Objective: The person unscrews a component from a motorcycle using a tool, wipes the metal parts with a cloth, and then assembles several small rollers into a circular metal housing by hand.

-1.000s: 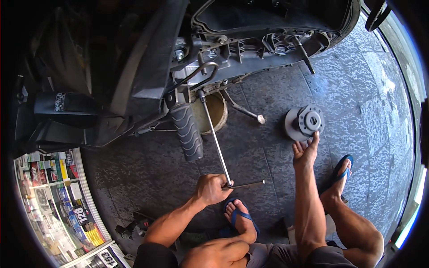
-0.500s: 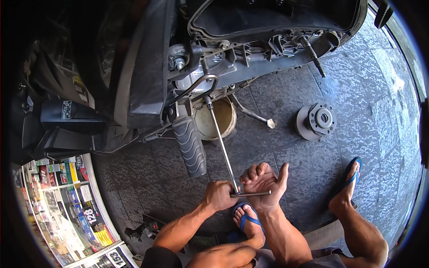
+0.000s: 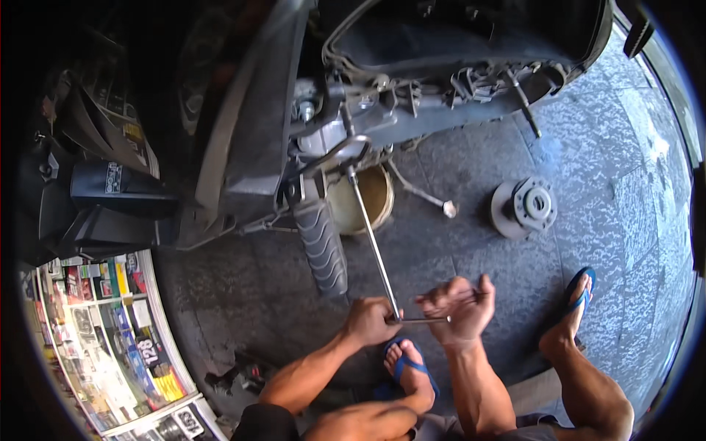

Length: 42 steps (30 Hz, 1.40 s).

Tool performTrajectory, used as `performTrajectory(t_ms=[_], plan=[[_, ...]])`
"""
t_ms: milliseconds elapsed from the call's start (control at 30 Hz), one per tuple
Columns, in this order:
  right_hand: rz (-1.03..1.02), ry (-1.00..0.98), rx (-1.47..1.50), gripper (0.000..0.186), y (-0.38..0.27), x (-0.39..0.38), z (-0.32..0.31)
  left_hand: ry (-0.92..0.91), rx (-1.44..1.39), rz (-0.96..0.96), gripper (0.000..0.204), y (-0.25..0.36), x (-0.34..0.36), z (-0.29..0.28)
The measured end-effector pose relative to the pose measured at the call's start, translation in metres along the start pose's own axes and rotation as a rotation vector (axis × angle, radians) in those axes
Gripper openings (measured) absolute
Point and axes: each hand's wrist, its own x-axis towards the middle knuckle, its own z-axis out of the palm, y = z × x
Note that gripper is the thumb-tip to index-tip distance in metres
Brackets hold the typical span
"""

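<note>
A long chrome T-handle socket wrench (image 3: 377, 253) slants from the underside of a scooter's engine (image 3: 323, 140) toward me. Its socket end meets the machine beside a bent metal tube. My left hand (image 3: 370, 321) is wrapped round the left side of the crossbar, near the shaft. Palm turned up, my right hand (image 3: 462, 312) has its thumb spread and fingers loosely curled, gripping nothing. The bar's right end lies over that palm; whether it touches I cannot tell. A black rubber footrest (image 3: 321, 246) stands left of the shaft.
Under the engine sits a round basin (image 3: 379, 202). A kickstand-like metal arm (image 3: 426, 195) sticks out beside it. A round metal clutch-like part (image 3: 531, 203) rests on the tiled floor at right. Packaged goods fill a display case (image 3: 151, 294) at lower left. My sandalled feet are nearby.
My right hand has moved slightly right along the bar's end, its fingers still spread. The left hand keeps its grip. The whole view has shifted a little, with some blur.
</note>
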Motion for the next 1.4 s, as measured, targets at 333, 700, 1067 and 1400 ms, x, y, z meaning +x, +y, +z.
performTrajectory(t_ms=[333,700,1067,1400], plan=[[-0.188,0.062,-0.002,0.039,0.006,0.003,-0.012,-0.010,-0.215,-0.032,0.024,0.018,0.017,0.022],[0.673,-1.430,-1.048,0.019,-0.030,-0.021,0.119,0.102,-0.470,0.288,0.017,0.007,0.033,0.028],[0.617,-0.378,-1.321,0.046,0.019,0.077,0.033,-0.223,-0.168,-0.043,0.042,0.011,0.012,-0.012],[0.901,-0.371,-1.190,0.038,0.007,0.084,0.050,0.510,0.104,-0.007,0.025,0.027,0.094,-0.098]])
